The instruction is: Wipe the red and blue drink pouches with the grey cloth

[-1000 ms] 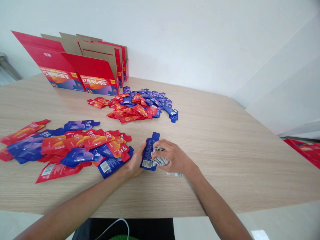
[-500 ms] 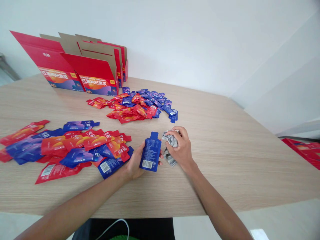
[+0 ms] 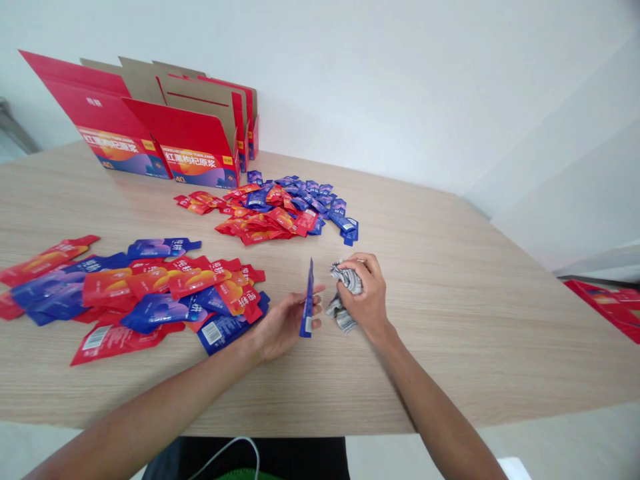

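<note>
My left hand (image 3: 284, 325) holds a blue sachet (image 3: 307, 300) on edge above the wooden table (image 3: 450, 320), fingers curled behind it. Just to its right, my right hand (image 3: 367, 297) is closed around a crumpled grey-and-white striped cloth (image 3: 344, 288); a corner of the cloth hangs below the fist. Left of the left hand lies a spread of red and blue sachets (image 3: 150, 293) flat on the table. A second heap of red and blue sachets (image 3: 280, 212) sits farther back, in the middle.
Folded red cardboard cartons (image 3: 165, 137) stand at the back left against the white wall. A red flat carton (image 3: 610, 303) shows past the table's right edge. A white cable (image 3: 235, 450) hangs by my lap below the near edge.
The right hand lifted the cloth off the sachet's face and drew away to the right. The left hand then turned the blue sachet from face-on to edge-on.
</note>
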